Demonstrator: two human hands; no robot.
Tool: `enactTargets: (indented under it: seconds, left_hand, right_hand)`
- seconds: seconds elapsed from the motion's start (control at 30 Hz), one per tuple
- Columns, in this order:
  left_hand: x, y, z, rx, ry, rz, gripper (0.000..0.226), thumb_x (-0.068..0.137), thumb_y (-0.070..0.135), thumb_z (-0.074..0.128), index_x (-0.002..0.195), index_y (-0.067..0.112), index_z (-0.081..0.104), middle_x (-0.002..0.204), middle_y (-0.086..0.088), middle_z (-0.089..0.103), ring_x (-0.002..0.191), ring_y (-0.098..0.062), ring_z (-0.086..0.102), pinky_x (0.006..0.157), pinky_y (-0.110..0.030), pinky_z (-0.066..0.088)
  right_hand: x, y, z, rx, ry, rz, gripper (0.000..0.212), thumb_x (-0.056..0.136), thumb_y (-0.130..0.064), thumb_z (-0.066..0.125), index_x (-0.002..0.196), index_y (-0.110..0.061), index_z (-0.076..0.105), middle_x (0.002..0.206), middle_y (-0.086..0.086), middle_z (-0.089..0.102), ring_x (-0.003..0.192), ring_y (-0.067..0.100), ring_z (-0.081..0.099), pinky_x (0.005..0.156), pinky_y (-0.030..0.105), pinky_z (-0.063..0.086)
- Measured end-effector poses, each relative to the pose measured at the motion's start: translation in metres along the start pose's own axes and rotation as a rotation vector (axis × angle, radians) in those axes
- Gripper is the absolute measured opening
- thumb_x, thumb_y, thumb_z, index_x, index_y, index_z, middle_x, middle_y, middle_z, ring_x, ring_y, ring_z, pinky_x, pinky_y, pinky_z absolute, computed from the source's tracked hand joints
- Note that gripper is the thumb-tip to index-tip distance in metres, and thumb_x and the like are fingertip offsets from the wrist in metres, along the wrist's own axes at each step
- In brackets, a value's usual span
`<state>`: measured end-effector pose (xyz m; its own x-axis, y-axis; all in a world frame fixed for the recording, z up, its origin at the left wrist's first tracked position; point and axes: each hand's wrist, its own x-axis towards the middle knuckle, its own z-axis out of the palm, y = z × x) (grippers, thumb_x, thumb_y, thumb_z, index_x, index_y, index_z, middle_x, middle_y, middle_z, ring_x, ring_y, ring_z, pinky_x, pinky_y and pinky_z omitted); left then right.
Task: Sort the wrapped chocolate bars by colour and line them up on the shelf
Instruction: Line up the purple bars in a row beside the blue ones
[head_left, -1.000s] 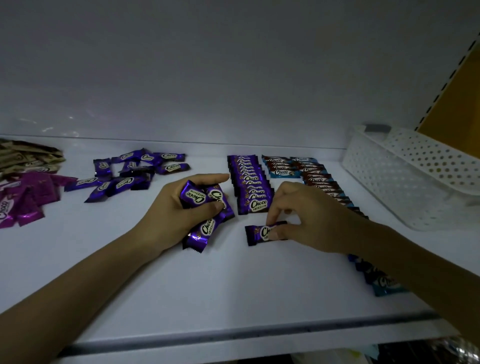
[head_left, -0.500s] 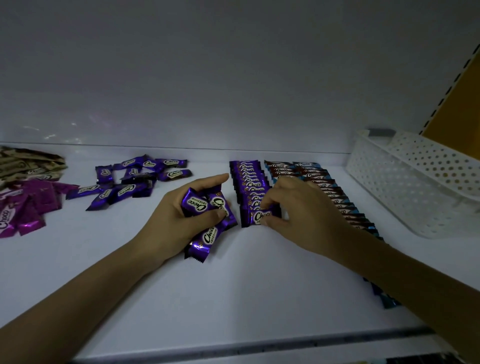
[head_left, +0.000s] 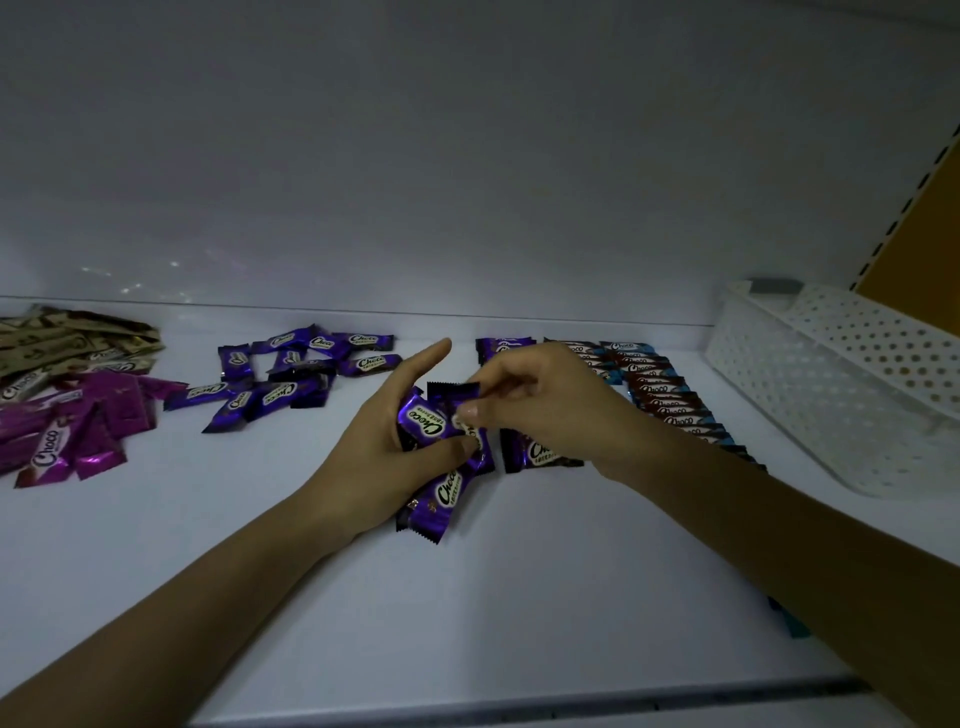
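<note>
Where left hand (head_left: 371, 460) grips bars (head_left: 444, 493), right hand (head_left: 543, 408) pinches

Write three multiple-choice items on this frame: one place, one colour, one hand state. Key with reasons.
1. Where on the shelf is the white basket? A) left end B) right end C) front centre
2. What colour are the held bars in the left hand? A) purple B) tan C) blue
3. What is the right hand doing? A) lying flat B) pinching one of the held bars C) gripping the basket
1 B: it stands right of the brown-and-blue row. 2 A: purple wrappers show in its grip. 3 B: it nips a wrapper at the top of the bunch.
</note>
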<state>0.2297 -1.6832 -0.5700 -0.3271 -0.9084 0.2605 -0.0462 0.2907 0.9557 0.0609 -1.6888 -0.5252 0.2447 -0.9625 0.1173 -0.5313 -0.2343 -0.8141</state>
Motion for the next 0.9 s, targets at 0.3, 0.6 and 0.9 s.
enactTargets:
  seconds: [0.3,0.6,0.9]
  left_hand:
    - [0.000,-0.003,0.000,-0.045,-0.010,-0.049,0.052,0.083,-0.008,0.065,0.122,0.024,0.055,0.086,-0.001,0.074,0.080,-0.008,0.071,0.068,-0.012,0.051]
    - [-0.002,-0.003,0.001,-0.022,0.011,-0.042,0.051,0.081,-0.007,0.065,0.120,0.025,0.055,0.089,-0.002,0.073,0.078,-0.006,0.070,0.067,-0.012,0.051]
    - [-0.001,-0.003,0.002,-0.006,0.019,-0.048,0.052,0.081,-0.005,0.066,0.119,0.028,0.055,0.091,0.000,0.073,0.079,-0.006,0.070,0.065,-0.010,0.051]
  right_hand:
    - [-0.027,0.016,-0.033,-0.113,0.036,-0.047,0.021,0.085,-0.003,0.065,0.099,-0.018,0.071,0.073,-0.002,0.066,0.061,0.003,0.061,0.058,0.010,0.045]
    - [-0.065,0.037,-0.030,-0.725,-0.032,-0.140,0.040,0.082,-0.043,0.067,0.117,-0.024,0.062,0.100,-0.012,0.062,0.084,-0.001,0.049,0.078,0.019,0.038]
    - [-0.057,0.034,-0.028,-0.846,0.037,-0.123,0.031,0.078,-0.050,0.068,0.099,-0.027,0.063,0.096,-0.013,0.051,0.091,0.004,0.041,0.080,0.025,0.026]
